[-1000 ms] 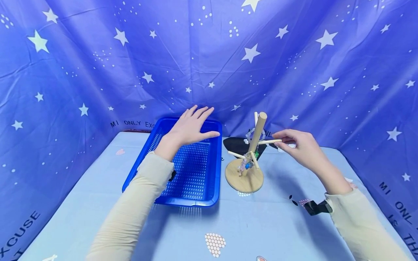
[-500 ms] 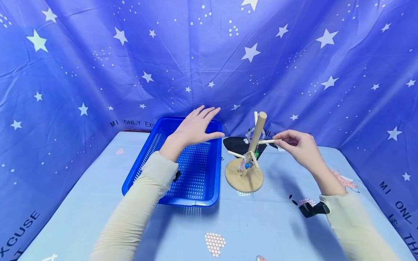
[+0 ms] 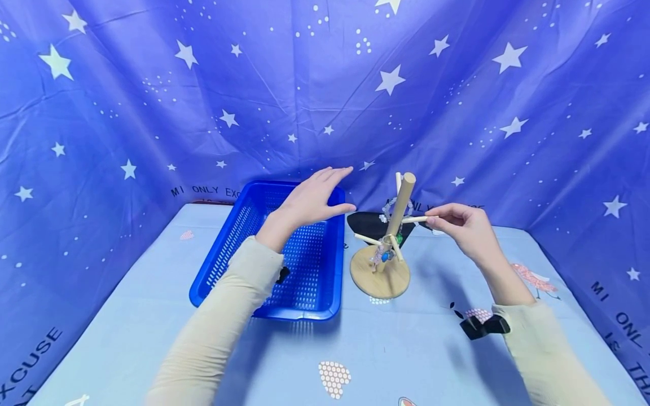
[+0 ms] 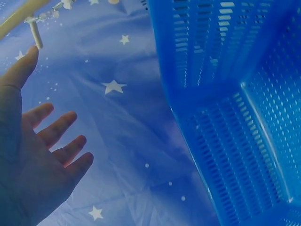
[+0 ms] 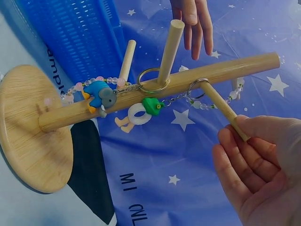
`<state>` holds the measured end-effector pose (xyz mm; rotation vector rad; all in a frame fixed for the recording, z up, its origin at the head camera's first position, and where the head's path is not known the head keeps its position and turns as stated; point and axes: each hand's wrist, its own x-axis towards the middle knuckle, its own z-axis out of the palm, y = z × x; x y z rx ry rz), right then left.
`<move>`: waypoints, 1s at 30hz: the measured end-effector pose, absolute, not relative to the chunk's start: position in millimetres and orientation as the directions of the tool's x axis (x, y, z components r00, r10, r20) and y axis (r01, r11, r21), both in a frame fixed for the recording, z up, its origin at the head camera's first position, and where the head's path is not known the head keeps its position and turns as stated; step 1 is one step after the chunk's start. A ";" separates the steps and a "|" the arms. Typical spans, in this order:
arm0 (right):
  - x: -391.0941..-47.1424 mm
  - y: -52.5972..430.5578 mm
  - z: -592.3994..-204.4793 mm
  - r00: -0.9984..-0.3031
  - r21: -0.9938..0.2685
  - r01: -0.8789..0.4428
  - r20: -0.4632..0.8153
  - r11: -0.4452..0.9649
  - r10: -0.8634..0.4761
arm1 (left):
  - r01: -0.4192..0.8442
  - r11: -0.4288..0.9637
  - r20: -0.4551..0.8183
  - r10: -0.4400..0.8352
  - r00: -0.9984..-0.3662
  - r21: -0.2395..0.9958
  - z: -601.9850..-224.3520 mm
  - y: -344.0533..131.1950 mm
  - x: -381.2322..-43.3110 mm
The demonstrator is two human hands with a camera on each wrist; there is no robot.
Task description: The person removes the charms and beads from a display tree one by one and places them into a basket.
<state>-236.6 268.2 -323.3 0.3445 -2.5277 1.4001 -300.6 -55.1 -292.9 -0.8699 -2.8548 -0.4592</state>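
Pale blue table [image 3: 416,349] with a heart print [image 3: 334,379], starry blue-purple curtain [image 3: 325,101] all round. Curtain lettering [image 3: 207,192] at the back reads "MI ONLY EXC", then the blue basket [image 3: 333,270] blocks it. Wooden stand [image 3: 394,225] is upright on the table just right of the basket. Right hand [image 3: 464,228] has its fingers pinching the end of a peg [image 3: 413,219] on it, same as a second ago. Left hand [image 3: 310,200], fingers spread, has drifted right over the basket, closer to the stand.

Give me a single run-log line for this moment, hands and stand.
right grip: pinching peg bearing green charm | left grip: empty, near basket | stand: blue charm on another peg
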 end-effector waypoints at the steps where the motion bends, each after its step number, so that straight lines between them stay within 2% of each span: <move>1: -236.8 268.2 -323.3 -0.946 -0.806 -0.316 0.312 0.501 -0.094 | 0.562 0.783 0.205 0.524 -0.827 0.266 -293.2 -53.4 -300.8; 18: -237.0 266.2 -322.1 -0.947 -0.820 -0.314 0.308 0.478 -0.094 | 0.575 0.648 0.241 0.533 -0.811 0.500 -296.5 -28.2 -299.8; 30: -238.3 267.5 -324.1 -0.951 -0.828 -0.303 0.297 0.473 -0.088 | 0.574 0.408 0.293 0.570 -0.767 0.710 -306.4 -9.8 -302.7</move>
